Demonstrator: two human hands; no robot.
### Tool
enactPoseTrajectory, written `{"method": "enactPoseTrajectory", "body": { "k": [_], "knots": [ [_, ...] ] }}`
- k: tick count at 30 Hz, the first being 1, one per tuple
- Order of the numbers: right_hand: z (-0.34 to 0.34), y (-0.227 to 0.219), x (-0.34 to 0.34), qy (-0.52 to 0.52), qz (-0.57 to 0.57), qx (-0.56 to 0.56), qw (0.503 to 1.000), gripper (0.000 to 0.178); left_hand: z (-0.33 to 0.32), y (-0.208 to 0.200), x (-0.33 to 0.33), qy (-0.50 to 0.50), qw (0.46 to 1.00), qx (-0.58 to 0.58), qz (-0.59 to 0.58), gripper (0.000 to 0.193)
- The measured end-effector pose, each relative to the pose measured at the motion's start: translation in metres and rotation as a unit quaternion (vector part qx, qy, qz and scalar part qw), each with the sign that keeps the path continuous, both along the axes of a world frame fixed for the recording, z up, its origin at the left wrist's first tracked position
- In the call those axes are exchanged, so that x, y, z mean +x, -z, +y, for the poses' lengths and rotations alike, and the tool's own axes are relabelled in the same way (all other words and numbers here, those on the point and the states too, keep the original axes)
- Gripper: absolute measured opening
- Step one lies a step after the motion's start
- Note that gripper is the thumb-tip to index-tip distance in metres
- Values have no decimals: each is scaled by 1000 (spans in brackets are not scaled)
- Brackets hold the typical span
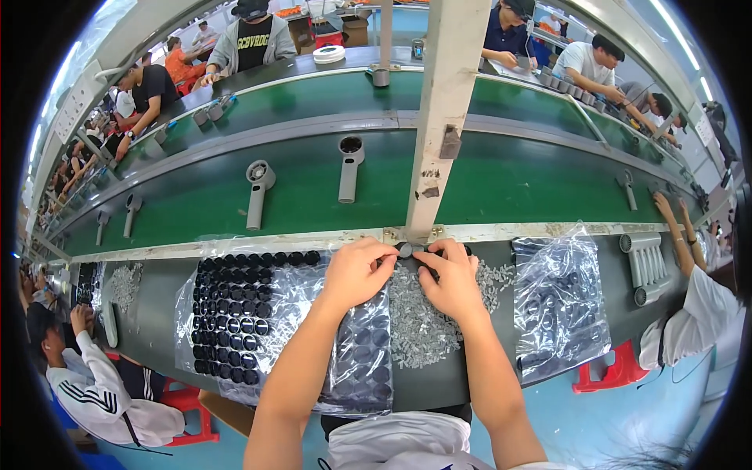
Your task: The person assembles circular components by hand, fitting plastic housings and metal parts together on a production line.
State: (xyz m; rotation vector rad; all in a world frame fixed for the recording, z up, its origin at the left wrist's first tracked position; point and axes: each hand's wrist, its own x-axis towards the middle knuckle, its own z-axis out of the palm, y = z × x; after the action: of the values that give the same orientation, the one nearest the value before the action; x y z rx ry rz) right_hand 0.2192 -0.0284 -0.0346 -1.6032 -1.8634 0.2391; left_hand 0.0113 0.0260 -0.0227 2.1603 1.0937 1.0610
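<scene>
Between my two hands, at the far edge of the bench, is a small round grey piece [405,250] with dark parts beside it. My left hand [359,272] pinches it from the left with thumb and forefinger. From the right, my right hand [453,280] grips it, fingers bent. A heap of small grey plastic pieces [423,329] lies below and between my forearms. To the left, rows of black round caps [233,305] rest on clear plastic, partly covered by my left forearm. A further clear plastic sheet with round pieces [362,360] lies beside that forearm.
A clear plastic bag of round pieces [560,305] lies to the right, with grey handheld fan bodies [646,268] beyond. Grey fan bodies [258,196] lie on the green conveyor belt [305,184]. A white post [439,117] rises ahead. Co-workers sit on both sides and across.
</scene>
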Motion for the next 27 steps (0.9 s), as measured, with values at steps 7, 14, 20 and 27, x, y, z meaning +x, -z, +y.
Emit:
{"method": "enactPoseTrajectory", "body": {
  "k": [7,14,20,27],
  "knots": [
    [1,-2,-2,-7,61,31,998,21,-1,3,-1,-4,999,25,45,14],
    [3,6,-3,-14,77,43,996,13,-2,4,-1,-6,999,14,45,14],
    [6,5,-6,-35,104,78,991,11,-1,4,-2,-7,998,12,60,15],
    [4,0,-14,-59,148,93,983,12,-6,-7,-2,7,999,-33,24,27]
  ]
}}
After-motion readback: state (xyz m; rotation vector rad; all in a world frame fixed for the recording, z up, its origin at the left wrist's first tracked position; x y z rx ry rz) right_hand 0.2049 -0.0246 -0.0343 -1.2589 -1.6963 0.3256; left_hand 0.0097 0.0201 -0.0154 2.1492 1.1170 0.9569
